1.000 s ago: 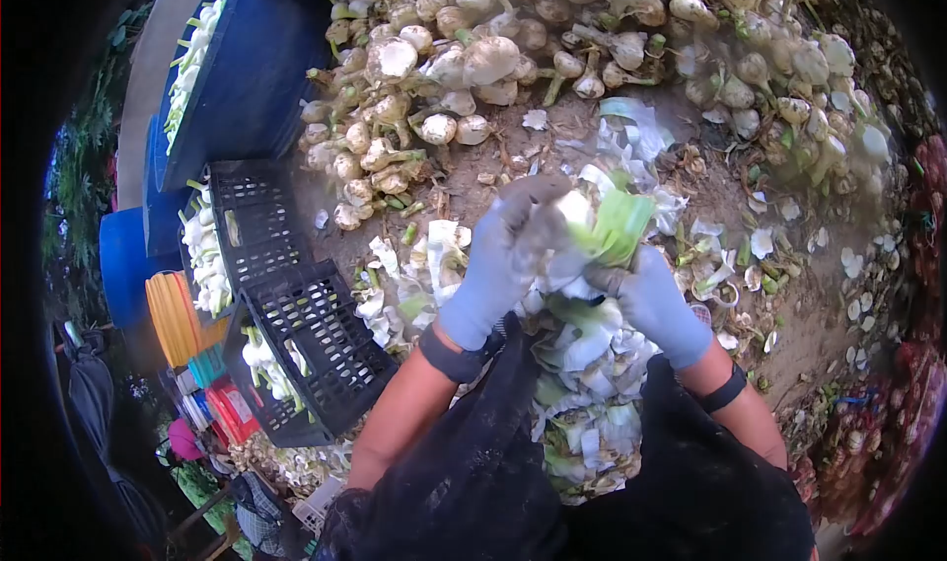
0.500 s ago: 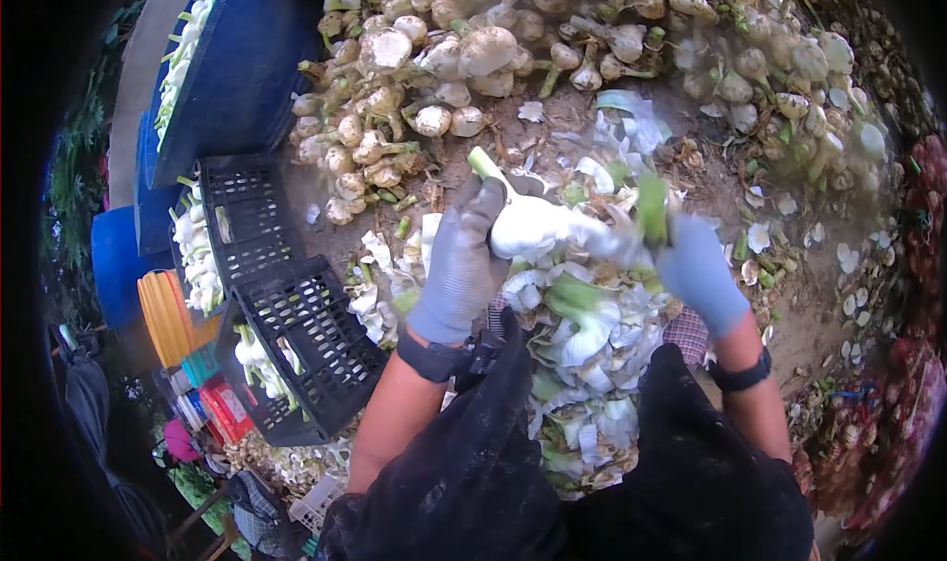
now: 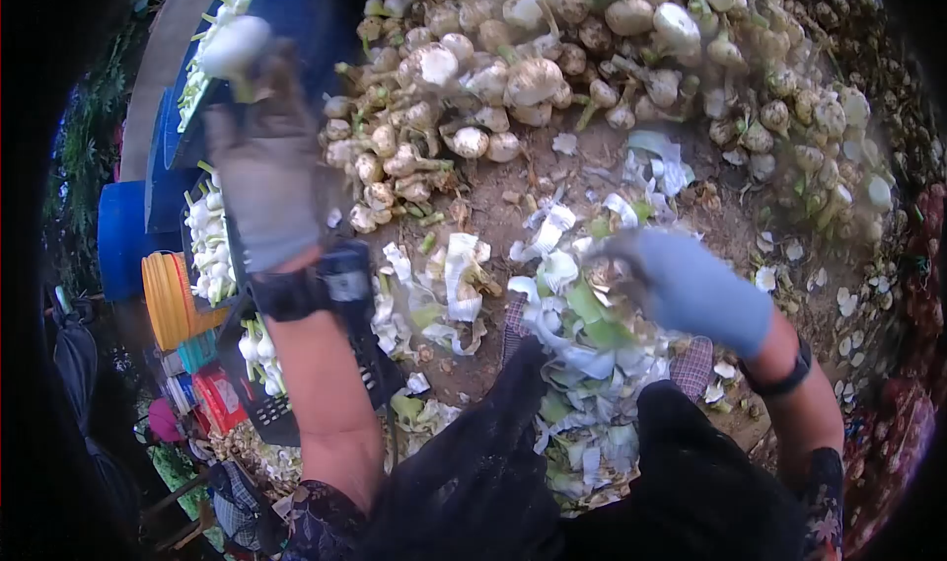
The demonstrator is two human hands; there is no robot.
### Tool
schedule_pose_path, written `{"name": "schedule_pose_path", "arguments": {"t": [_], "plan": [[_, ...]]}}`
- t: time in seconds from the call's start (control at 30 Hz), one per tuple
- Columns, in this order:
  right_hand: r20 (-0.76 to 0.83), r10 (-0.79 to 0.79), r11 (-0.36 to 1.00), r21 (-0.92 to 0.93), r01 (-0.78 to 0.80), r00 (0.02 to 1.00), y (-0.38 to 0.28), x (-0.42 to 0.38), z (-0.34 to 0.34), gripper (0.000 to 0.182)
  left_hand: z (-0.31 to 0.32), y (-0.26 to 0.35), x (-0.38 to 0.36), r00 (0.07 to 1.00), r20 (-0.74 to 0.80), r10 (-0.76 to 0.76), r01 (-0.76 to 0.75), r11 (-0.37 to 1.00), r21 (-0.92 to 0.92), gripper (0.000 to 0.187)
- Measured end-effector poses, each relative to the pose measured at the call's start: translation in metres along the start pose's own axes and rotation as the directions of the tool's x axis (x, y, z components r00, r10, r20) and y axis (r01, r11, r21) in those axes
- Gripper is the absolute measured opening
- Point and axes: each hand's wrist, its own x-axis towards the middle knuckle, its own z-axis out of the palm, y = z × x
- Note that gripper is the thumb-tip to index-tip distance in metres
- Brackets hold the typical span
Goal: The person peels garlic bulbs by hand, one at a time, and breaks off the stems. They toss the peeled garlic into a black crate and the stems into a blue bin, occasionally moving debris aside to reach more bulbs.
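My left hand (image 3: 264, 171), gloved and smeared by motion, is at the upper left beside the blue bin (image 3: 330, 13). At its fingertips is a peeled white garlic bulb (image 3: 237, 46) with a short green stem, in front of the bin's rim. My right hand (image 3: 691, 285), in a grey-blue glove with dark fingertips, hovers over a heap of stripped garlic skins (image 3: 592, 364) between my legs. Its fingers point left and are blurred; what they hold, if anything, I cannot tell.
Unpeeled garlic bulbs (image 3: 533, 82) are piled ahead, reaching to the right. Black crates (image 3: 271, 418) with peeled garlic stand at left, partly behind my left arm. Beyond them are a blue barrel (image 3: 120, 240) and a yellow container (image 3: 173, 299). Red net sacks (image 3: 903, 433) lie at far right.
My left hand has swung up and left from the middle to the blue bin, carrying the peeled garlic bulb. My right hand has shifted slightly, and the green piece near it no longer shows there.
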Motion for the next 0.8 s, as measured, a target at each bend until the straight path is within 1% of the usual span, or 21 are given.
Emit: {"name": "schedule_pose_path", "arguments": {"t": [0.03, 0.07, 0.1, 0.13, 0.17, 0.2, 0.23, 0.27, 0.3, 0.37, 0.43, 0.47, 0.5, 0.53, 0.57, 0.6, 0.63, 0.67, 0.7, 0.73, 0.8], "plan": [[-0.225, -0.048, 0.999, -0.034, 0.042, 0.973, 0.009, 0.028, 0.0, 0.032, 0.027, 0.012, 0.01, 0.969, -0.108, 0.22, -0.197, 0.961, 0.194, 0.037], [-0.378, -0.111, 0.987, -0.152, 0.057, 0.919, 0.016, 0.06, -0.003, 0.034, 0.035, 0.008, 0.014, 0.971, -0.078, 0.227, -0.208, 0.958, 0.198, 0.037], [-0.512, -0.179, 0.964, -0.263, 0.045, 0.84, 0.02, 0.091, -0.004, 0.036, 0.039, -0.009, 0.012, 0.967, -0.076, 0.245, -0.2, 0.906, 0.374, 0.039], [-0.55, -0.164, 0.94, -0.339, -0.039, 0.819, 0.021, 0.122, -0.003, 0.038, 0.039, -0.031, 0.011, 0.963, -0.071, 0.26, -0.183, 0.825, 0.535, 0.04], [-0.586, -0.148, 0.905, -0.405, -0.13, 0.796, 0.025, 0.147, -0.002, 0.04, 0.019, -0.057, 0.013, 0.969, 0.08, 0.234, -0.225, 0.694, 0.684, 0.036], [-0.602, -0.145, 0.902, -0.406, -0.145, 0.786, 0.034, 0.164, 0.002, 0.04, 0.02, -0.081, 0.002, 0.986, -0.142, 0.084, 0.07, 0.569, 0.819, 0.031], [-0.514, -0.054, 0.934, -0.33, -0.14, 0.856, 0.046, 0.177, 0.006, 0.042, -0.001, -0.105, -0.005, 1.0, -0.011, -0.02, 0.015, 0.2, 0.98, 0.033], [-0.405, 0.029, 0.957, -0.253, -0.142, 0.914, 0.053, 0.182, 0.005, 0.044, -0.016, -0.131, -0.015, 0.966, -0.254, -0.052, 0.245, 0.499, 0.831, 0.038], [-0.405, 0.034, 0.953, -0.262, -0.152, 0.914, 0.05, 0.175, 0.005, 0.044, -0.018, -0.149, -0.024, 0.908, -0.414, -0.067, 0.367, 0.604, 0.707, 0.043], [-0.51, 0.097, 0.995, 0.047, -0.084, 0.855, 0.026, 0.14, 0.018, 0.048, -0.049, -0.168, -0.041, 0.874, -0.466, -0.139, 0.427, 0.678, 0.598, 0.044], [-0.448, 0.054, 0.998, -0.004, -0.062, 0.892, 0.006, 0.095, 0.033, 0.044, -0.063, -0.18, -0.061, 0.899, -0.351, -0.263, 0.419, 0.751, 0.511, 0.044], [-0.442, 0.06, 0.998, -0.005, -0.07, 0.895, 0.003, 0.076, 0.041, 0.044, -0.041, -0.18, -0.062, 0.917, -0.288, -0.277, 0.395, 0.74, 0.544, 0.046], [-0.372, 0.224, 0.918, 0.391, -0.067, 0.901, 0.004, 0.058, 0.048, 0.044, -0.035, -0.179, -0.068, 0.915, -0.29, -0.281, 0.399, 0.74, 0.541, 0.046], [-0.243, 0.346, 0.687, 0.724, -0.068, 0.906, 0.009, 0.044, 0.05, 0.046, -0.032, -0.178, -0.075, 0.897, -0.322, -0.304, 0.441, 0.68, 0.585, 0.046], [-0.169, 0.423, 0.48, 0.875, -0.062, 0.89, 0.017, 0.03, 0.043, 0.048, -0.029, -0.178, -0.084, 0.875, -0.358, -0.327, 0.484, 0.614, 0.623, 0.046], [-0.017, 0.446, 0.42, 0.887, -0.192, 0.895, 0.021, 0.018, 0.033, 0.044, -0.023, -0.18, -0.089, 0.88, -0.319, -0.352, 0.47, 0.548, 0.691, 0.056], [0.133, 0.457, 0.359, 0.877, -0.319, 0.88, 0.022, 0.009, 0.025, 0.042, -0.027, -0.187, -0.097, 0.848, -0.291, -0.443, 0.518, 0.576, 0.632, 0.063], [0.135, 0.46, 0.353, 0.879, -0.32, 0.877, 0.022, 0.004, 0.025, 0.042, -0.033, -0.192, -0.101, 0.886, -0.175, -0.429, 0.384, 0.468, 0.796, 0.064], [0.118, 0.436, 0.433, 0.842, -0.323, 0.892, 0.021, -0.001, 0.026, 0.038, -0.035, -0.197, -0.105, 0.9, -0.054, -0.432, 0.22, 0.346, 0.912, 0.065], [0.11, 0.409, 0.508, 0.798, -0.326, 0.906, 0.02, -0.007, 0.028, 0.037, -0.027, -0.195, -0.108, 0.897, -0.063, -0.438, 0.233, 0.346, 0.909, 0.065], [0.129, 0.451, 0.443, 0.826, -0.347, 0.883, 0.015, -0.016, 0.026, 0.035, -0.005, -0.188, -0.105, 0.737, -0.302, -0.605, 0.672, 0.604, 0.428, 0.066]]}}
